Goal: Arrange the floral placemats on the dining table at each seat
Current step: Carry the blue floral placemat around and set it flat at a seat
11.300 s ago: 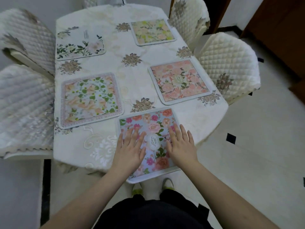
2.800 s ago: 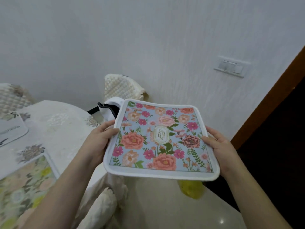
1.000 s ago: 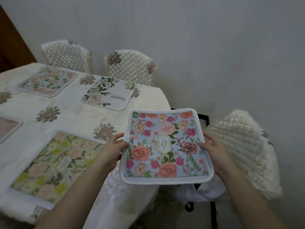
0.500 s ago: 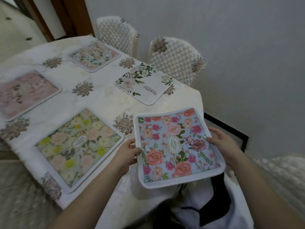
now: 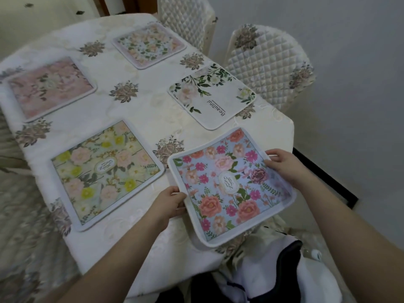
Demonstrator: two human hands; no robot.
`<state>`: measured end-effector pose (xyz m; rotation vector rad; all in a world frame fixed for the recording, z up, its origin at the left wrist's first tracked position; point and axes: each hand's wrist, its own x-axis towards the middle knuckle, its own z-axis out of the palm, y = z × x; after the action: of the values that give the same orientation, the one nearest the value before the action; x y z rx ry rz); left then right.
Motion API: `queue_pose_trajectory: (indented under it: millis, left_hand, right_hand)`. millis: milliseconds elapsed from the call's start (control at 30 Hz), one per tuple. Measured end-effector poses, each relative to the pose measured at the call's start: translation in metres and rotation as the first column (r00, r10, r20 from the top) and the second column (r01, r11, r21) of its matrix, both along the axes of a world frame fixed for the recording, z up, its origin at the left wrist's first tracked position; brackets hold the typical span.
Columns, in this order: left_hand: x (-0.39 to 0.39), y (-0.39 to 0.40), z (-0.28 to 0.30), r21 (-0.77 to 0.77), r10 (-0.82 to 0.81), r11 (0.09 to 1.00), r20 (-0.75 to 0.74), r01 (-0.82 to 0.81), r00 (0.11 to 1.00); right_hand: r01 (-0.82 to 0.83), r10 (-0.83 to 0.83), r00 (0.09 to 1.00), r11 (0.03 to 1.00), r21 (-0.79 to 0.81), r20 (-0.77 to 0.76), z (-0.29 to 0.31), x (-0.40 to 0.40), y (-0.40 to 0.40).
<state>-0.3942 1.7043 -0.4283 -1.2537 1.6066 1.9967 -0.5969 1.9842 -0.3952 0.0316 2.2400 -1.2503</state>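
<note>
head view: the blue floral placemat (image 5: 229, 184) is held over the near right corner of the bench (image 5: 140, 106), tilted, with its near edge past the bench's edge and its far part over the cloth. whether any of it touches the cloth cannot be told. the left hand (image 5: 169, 201) grips the mat's left edge, thumb on top and the other fingers curled under, pinching the white border. the right hand (image 5: 286, 165) grips the right edge the same way, fingers (image 5: 273, 157) curled over the border near the far right corner.

four other mats lie flat on the cream embroidered cloth. the yellow-and-pink placemat (image 5: 105, 173) lies just beside the held one on its left, apart from it. the white placemat with green leaves (image 5: 211, 96) and the word "beautiful" lies beyond the held one, near the bench's right edge. the pink placemat (image 5: 49, 88) lies at the far left, and the pale pink-and-green placemat (image 5: 148, 44) lies at the far end.

two quilted chairs stand along the right side by the wall: one quilted chair (image 5: 269, 64) next to the white mat, another chair (image 5: 185, 16) farther back. a white and dark garment (image 5: 284, 270) lies below the held mat, at the near right.
</note>
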Motion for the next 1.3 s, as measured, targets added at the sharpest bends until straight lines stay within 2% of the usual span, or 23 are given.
queue_pose_trajectory:
  millis: [233,467,767,967,1300]
  left_hand:
    - [0.011,0.013,-0.02,-0.023,-0.027,0.999,0.058,0.029,0.998]
    - [0.013,0.019,-0.026,0.022,-0.04,0.999,0.105,0.038,0.994]
    - [0.02,0.012,-0.032,-0.026,-0.065,0.997,0.117,0.069,0.991]
    - [0.027,0.009,-0.035,-0.068,-0.043,0.996,0.144,0.053,0.989]
    - [0.03,-0.001,-0.033,-0.169,-0.108,0.975,0.212,0.145,0.971]
  right_hand:
    - [-0.09,0.114,0.982,0.983,0.161,-0.151,-0.023,-0.037,-0.021]
    - [-0.123,0.147,0.983,0.972,0.2,-0.108,-0.045,-0.046,-0.037]
    - [-0.123,0.155,0.983,0.953,0.277,-0.096,-0.066,-0.042,-0.032]
    - [-0.137,0.189,0.969,0.947,0.29,-0.159,-0.075,-0.034,-0.032]
    - [-0.145,0.23,0.946,0.93,0.337,-0.227,-0.075,-0.023,-0.034]
